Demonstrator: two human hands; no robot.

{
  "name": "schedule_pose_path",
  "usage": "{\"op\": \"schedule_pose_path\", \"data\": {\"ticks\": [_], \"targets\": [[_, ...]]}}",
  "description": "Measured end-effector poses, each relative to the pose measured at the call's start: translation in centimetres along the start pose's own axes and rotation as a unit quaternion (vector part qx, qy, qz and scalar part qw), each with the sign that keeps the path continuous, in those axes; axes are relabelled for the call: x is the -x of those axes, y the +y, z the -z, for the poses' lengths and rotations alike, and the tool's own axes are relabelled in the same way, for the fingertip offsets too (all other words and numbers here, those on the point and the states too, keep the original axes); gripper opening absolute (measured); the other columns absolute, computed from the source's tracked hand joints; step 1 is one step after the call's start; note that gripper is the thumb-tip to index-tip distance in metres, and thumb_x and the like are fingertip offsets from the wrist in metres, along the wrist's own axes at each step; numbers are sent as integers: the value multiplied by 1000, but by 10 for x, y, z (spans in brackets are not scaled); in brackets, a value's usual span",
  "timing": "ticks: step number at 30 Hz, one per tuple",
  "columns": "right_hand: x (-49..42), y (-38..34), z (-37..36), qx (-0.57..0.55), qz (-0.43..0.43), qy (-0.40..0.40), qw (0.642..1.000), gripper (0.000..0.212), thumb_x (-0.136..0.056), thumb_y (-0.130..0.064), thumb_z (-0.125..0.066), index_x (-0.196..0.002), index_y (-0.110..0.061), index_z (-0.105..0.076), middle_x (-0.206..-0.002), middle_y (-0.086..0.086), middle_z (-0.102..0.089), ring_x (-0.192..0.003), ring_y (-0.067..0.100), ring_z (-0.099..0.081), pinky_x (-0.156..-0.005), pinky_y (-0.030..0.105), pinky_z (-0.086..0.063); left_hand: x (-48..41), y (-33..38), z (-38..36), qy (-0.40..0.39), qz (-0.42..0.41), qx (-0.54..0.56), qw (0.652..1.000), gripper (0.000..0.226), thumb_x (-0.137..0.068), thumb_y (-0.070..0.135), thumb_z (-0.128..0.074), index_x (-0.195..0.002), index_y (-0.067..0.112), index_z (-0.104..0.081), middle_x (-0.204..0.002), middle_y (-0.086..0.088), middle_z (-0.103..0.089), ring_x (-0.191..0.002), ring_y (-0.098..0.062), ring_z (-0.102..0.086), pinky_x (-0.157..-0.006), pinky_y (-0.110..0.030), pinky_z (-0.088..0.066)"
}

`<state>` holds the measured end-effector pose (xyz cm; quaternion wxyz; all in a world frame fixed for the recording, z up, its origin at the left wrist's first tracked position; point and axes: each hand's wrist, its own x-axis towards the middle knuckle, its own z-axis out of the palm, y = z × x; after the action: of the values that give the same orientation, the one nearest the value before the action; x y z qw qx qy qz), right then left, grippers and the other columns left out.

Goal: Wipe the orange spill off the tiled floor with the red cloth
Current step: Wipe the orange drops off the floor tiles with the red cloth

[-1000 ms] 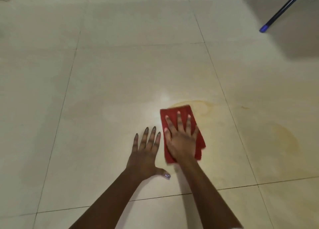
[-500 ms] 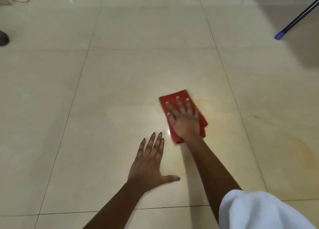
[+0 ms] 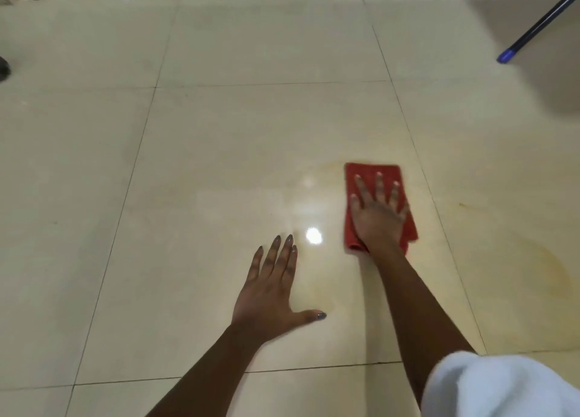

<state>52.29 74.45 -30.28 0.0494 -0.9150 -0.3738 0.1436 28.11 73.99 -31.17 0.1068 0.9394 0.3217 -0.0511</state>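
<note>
Now red cloth (image 3: 373, 171) slid rightward, right hand (image 3: 378, 215) flat atop it, left hand (image 3: 270, 294) splayed, empty.

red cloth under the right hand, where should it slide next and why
Probably rightward: the right hand lies flat on the folded red cloth, and a faint orange ring-shaped stain shows on the next cream floor tile, across the grout line.
</note>
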Motion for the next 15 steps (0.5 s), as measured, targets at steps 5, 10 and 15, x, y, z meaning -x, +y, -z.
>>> {"op": "schedule_pose_path", "data": {"ticks": [5,10,15], "targets": [[88,50,-5,-25,-72,19,997,52,-97,-48,-18,-146,-41,-5,-158,-1,3,-144,28,10,-113,55,-2,-6,9,5,-9,-6,0,1000,116,-72,89,-22,-146,0,-25,-157,-12,-14,-146,-23,-7,-113,-47,-10],[91,59,-7,36,28,13,999,58,-86,-61,-4,-143,-50,-3,-157,-6,8,-143,33,8,-110,58,-5,-49,68,7,-16,-56,46,997,118,-70,91,-15,-146,0,-24,-156,-14,-18,-146,-24,-7,-112,-43,-8],[38,130,24,-28,-120,26,992,49,-96,-52,-21,-143,-49,-8,-158,-5,1,-143,31,8,-112,59,-3,-94,115,6,-31,-109,67,991,130,-54,94,-10,-148,7,10,-156,-7,22,-142,-18,25,-116,-36,16]]}}
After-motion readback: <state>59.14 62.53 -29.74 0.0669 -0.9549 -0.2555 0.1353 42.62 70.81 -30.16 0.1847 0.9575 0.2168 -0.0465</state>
